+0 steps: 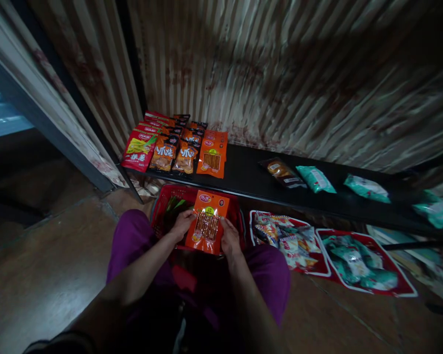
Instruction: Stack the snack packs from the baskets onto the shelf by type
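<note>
Had purple trousers [129, 241] nearest, with knees apart and bare forearms [147, 270] reaching forward between. Pinched the left edge of an orange snack pouch [206, 223] in the left hand [183, 224], nearly closed. Gripped the opposite edge in the right hand [230, 237], likewise nearly closed, with the thumb toward the front. Held the pouch with printed face and stick-shaped snacks in view, over a red plastic shopping basket [166, 194] with something green [175, 204] inside, too dark to name. Saw to the right, on the brown tiled floor [51, 275], a white-rimmed red basket [322, 268] of mixed snack bags [290, 246], and just beside, a second white-rimmed basket [395, 265] of teal packets [358, 265]. Faced, beyond, a low black shelf [239, 169]. Found there, from left to right, red pouches [138, 147], black-and-orange pouches [164, 153] and orange pouches [211, 155] matching the held one; then, spaced apart, a brown-and-black packet [282, 172] and three more teal packets [315, 179]. Looked farthest to a striped, pleated curtain [206, 64], beside a black upright post [131, 54].
</note>
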The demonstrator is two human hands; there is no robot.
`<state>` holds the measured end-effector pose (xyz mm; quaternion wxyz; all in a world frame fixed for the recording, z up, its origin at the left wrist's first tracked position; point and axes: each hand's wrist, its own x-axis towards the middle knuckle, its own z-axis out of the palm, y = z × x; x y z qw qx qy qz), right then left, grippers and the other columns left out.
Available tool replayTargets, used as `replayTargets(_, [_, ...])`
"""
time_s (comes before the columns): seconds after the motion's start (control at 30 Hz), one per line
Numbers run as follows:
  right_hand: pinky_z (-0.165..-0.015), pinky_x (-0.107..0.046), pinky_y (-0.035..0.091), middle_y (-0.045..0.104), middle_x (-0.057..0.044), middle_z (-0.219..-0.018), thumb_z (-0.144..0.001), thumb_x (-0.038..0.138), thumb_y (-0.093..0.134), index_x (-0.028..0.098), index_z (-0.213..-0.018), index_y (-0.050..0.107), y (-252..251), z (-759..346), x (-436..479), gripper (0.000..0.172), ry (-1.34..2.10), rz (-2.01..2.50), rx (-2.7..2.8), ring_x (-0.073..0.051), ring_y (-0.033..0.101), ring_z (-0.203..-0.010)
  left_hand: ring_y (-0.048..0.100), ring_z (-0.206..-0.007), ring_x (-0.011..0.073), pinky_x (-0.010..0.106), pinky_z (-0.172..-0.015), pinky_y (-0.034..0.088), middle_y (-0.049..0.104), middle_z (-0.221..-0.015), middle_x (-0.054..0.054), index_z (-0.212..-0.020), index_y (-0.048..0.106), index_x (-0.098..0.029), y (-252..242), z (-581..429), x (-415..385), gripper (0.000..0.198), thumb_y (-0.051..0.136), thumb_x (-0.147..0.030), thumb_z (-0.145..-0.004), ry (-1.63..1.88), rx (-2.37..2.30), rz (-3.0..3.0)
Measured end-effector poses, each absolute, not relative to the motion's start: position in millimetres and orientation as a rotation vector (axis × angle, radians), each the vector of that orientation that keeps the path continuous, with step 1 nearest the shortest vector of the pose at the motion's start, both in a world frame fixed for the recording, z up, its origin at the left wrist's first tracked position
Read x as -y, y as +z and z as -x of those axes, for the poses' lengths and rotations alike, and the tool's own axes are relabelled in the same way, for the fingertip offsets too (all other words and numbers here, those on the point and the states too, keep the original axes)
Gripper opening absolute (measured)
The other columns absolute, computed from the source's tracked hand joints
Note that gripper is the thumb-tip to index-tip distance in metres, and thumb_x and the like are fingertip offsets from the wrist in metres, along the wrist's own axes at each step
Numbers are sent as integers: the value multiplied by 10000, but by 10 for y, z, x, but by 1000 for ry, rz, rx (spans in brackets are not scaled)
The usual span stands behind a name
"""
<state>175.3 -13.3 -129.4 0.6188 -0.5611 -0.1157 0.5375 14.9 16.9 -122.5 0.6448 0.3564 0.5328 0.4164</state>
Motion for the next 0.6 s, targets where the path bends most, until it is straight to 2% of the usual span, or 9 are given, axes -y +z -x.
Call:
replayTargets(0.17, [-647,-295,566,734,-5,-748,-534,349,809,177,-843,667,-1089,-1740,92,381,1216,1262,242,-188,690,-701,619,-724,146,239,-704,473,681,-736,0,-738,651,-162,-1057,-107,-163,110,574,-240,-729,986,-1225,-886])
replayTargets(0.33, [-609,-265,558,728,7,-709,-557,302,805,177,-806,675,-921,-1679,117,308,1216,1211,229,-167,683,-658,588,-696,134,225,-662,446,657,-732,-12,-806,644,-170,-935,-123,-171,218,587,-367,-731,1084,-1245,-866])
replayTargets(0.47, [-582,-236,548,730,10,-704,-531,294,824,177,-797,684,-809,-1662,161,322,1244,1179,243,-153,680,-641,569,-671,140,233,-647,432,642,-681,-4,-777,651,-157,-808,-157,-199,341,657,-477,-662,1192,-1225,-783])
replayTargets(0.6, [-588,-222,549,737,4,-715,-499,310,842,173,-807,695,-741,-1691,199,368,1291,1166,274,-144,680,-635,523,-608,118,218,-593,401,609,-610,-18,-694,644,-152,-661,-186,-267,359,699,-495,-606,1292,-1120,-766])
